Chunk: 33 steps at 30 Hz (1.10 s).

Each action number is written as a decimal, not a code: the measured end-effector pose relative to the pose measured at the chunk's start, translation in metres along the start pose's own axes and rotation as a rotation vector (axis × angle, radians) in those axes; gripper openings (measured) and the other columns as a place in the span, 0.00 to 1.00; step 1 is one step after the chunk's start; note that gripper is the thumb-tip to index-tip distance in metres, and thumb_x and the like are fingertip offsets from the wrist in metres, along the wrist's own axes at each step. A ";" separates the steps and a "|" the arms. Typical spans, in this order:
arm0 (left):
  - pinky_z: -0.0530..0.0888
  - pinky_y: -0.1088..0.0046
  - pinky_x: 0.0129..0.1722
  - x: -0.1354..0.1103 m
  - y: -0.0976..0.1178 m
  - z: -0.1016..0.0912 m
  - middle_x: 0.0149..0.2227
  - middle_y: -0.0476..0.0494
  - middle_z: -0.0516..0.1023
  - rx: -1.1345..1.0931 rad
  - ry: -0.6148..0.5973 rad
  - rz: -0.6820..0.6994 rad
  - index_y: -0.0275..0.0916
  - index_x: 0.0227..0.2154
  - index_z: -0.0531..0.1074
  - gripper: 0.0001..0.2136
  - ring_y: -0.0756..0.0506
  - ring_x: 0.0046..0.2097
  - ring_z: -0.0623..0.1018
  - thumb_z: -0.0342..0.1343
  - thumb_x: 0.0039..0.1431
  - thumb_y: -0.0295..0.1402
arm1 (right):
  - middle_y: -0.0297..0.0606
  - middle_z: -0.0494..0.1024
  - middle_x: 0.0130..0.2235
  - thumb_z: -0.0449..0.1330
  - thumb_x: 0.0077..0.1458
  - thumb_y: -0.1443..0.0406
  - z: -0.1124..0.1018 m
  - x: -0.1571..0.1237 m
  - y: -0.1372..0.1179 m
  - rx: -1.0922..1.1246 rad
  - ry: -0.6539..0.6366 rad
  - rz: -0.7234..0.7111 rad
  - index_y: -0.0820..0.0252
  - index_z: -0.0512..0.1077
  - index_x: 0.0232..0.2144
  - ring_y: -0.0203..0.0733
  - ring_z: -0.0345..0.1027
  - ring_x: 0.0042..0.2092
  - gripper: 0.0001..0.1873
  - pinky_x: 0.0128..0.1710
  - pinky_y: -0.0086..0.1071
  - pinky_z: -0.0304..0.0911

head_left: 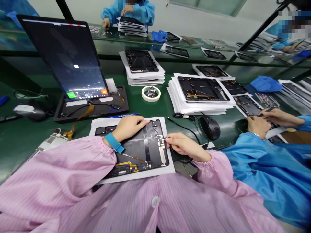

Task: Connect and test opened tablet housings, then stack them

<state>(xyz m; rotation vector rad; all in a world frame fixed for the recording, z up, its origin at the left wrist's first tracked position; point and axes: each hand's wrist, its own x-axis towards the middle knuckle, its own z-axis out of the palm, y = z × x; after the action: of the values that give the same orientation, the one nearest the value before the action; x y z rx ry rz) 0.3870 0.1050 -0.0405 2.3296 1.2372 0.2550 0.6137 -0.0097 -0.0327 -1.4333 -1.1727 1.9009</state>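
Observation:
An opened tablet housing point(138, 150) lies on white paper sheets point(167, 174) in front of me, its black inside, small boards and orange flex cable showing. My left hand point(127, 127), with a blue wrist strap point(114, 143), rests across the housing's upper part, fingers stretched toward its top edge. At the housing's right edge, beside a small circuit board point(161, 140), my right hand point(181, 144) is closed in a pinch. A black cable point(170, 149) shows under those fingers; its plug end is hidden.
Left stands a lit tablet screen point(73, 61) in a black tray point(92, 111). Behind are a tape roll point(151, 94) and stacked housings on paper point(201, 92). A mouse point(210, 127) sits right of my hand. A co-worker's hands point(262, 124) work at far right; another person sits opposite.

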 end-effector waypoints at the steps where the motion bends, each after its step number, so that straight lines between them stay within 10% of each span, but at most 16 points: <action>1: 0.54 0.71 0.26 0.000 -0.001 0.000 0.27 0.47 0.75 -0.004 0.003 0.002 0.40 0.23 0.69 0.24 0.46 0.29 0.70 0.42 0.64 0.52 | 0.20 0.52 0.12 0.59 0.55 0.50 0.000 0.000 0.001 0.014 0.005 0.002 0.60 0.65 0.26 0.25 0.36 0.13 0.19 0.10 0.20 0.34; 8: 0.52 0.70 0.26 0.001 -0.003 0.002 0.27 0.46 0.75 -0.006 0.023 0.000 0.40 0.22 0.69 0.25 0.45 0.30 0.71 0.41 0.64 0.53 | 0.21 0.53 0.11 0.58 0.57 0.53 -0.022 -0.031 -0.004 0.075 0.402 -0.149 0.60 0.66 0.27 0.24 0.38 0.12 0.16 0.10 0.20 0.34; 11: 0.52 0.69 0.26 0.002 -0.001 0.002 0.27 0.46 0.76 0.013 0.029 -0.014 0.41 0.22 0.69 0.25 0.44 0.30 0.72 0.42 0.63 0.53 | 0.29 0.68 0.18 0.59 0.57 0.51 -0.018 -0.054 -0.014 0.073 0.575 -0.379 0.57 0.69 0.36 0.30 0.57 0.14 0.16 0.10 0.21 0.45; 15: 0.52 0.70 0.26 0.002 -0.001 0.002 0.28 0.46 0.76 0.024 0.013 -0.018 0.41 0.23 0.69 0.24 0.44 0.30 0.72 0.42 0.64 0.53 | 0.41 0.76 0.33 0.58 0.55 0.47 0.005 -0.053 -0.018 0.014 0.482 -0.500 0.57 0.70 0.38 0.42 0.73 0.30 0.21 0.17 0.28 0.64; 33: 0.53 0.70 0.26 0.001 0.002 -0.001 0.28 0.46 0.76 0.022 0.004 -0.012 0.40 0.24 0.71 0.24 0.45 0.29 0.71 0.42 0.64 0.52 | 0.36 0.71 0.31 0.50 0.63 0.62 0.021 -0.005 0.010 -0.917 0.504 -0.396 0.65 0.50 0.62 0.45 0.68 0.36 0.28 0.40 0.40 0.66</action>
<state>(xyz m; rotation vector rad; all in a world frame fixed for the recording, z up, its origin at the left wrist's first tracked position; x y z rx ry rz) 0.3884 0.1053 -0.0392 2.3408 1.2622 0.2428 0.5971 -0.0258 -0.0368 -1.7659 -1.9644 0.6447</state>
